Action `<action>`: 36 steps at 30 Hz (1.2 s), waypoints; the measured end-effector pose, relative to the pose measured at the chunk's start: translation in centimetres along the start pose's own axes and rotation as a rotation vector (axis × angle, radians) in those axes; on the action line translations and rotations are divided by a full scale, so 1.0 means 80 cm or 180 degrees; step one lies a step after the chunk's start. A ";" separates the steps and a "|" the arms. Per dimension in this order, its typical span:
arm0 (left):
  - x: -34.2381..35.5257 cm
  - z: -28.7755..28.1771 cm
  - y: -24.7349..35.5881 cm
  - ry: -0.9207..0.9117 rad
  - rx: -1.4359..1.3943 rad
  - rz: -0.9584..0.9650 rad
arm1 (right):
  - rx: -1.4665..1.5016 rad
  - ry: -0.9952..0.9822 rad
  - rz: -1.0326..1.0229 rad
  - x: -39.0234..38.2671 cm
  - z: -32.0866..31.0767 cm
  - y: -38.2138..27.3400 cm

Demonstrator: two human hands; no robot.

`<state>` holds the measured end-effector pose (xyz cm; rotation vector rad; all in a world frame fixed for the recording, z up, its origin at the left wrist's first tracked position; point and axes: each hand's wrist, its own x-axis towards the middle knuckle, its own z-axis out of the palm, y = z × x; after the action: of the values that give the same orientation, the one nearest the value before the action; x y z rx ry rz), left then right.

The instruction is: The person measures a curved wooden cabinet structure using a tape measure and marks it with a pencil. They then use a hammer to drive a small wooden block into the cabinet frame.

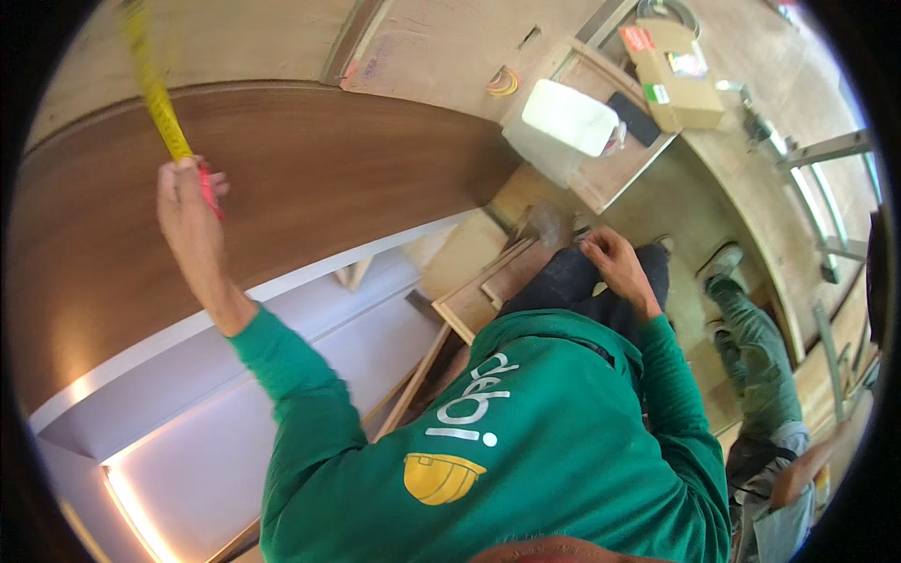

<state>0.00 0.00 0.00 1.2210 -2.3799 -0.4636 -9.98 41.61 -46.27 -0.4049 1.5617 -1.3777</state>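
At upper left, we see a long yellow tape measure (160, 105), red at its lower end, gripped in our closed left hand (192, 202); our right hand (619, 266) curls loosely, contents unclear.

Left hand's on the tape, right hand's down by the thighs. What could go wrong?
The yellow tape could slip or twist: of the wearer's hands, only the left hand holds it; the right hand is away from it. The tape might scuff the smooth brown panel if dragged. The co-worker at the right stands close enough that a step back might cause a bump.
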 end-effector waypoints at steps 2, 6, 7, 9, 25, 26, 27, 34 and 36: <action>-0.042 0.108 -0.043 -0.0332 -0.2750 -0.0196 | -0.1019 0.0364 -0.0389 0.059 -0.040 -0.103; -0.113 0.181 -0.058 -0.0641 -0.4692 -0.0358 | -0.1884 0.1108 -0.2346 0.106 -0.004 -0.309; -0.120 0.208 -0.048 -0.0575 -0.4736 -0.0460 | -0.2035 0.1102 -0.2680 0.119 -0.003 -0.369; -0.128 0.245 -0.031 -0.0444 -0.5104 -0.0790 | -0.2456 0.1074 -0.3381 0.171 -0.004 -0.443; -0.025 0.352 0.073 0.0622 -0.5243 -0.1549 | -0.4169 -0.0338 -0.4803 0.340 -0.007 -0.566; -0.024 0.350 0.076 0.0481 -0.5449 -0.1609 | -0.4284 -0.0344 -0.4759 0.338 -0.012 -0.557; -0.022 0.350 0.081 0.0346 -0.5680 -0.1636 | -0.4422 -0.0343 -0.4742 0.337 -0.015 -0.556; -0.012 0.372 0.049 0.0531 -0.5841 -0.1939 | -0.3528 -0.0999 -0.4372 0.344 -0.019 -0.571; -0.017 0.372 0.035 0.0546 -0.5705 -0.2010 | -0.3266 -0.1081 -0.4686 0.350 -0.018 -0.577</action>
<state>-16.33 5.62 -24.39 0.8196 -0.5705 -1.9005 -39.94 6.99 -17.58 -2.6231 1.5068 -1.1232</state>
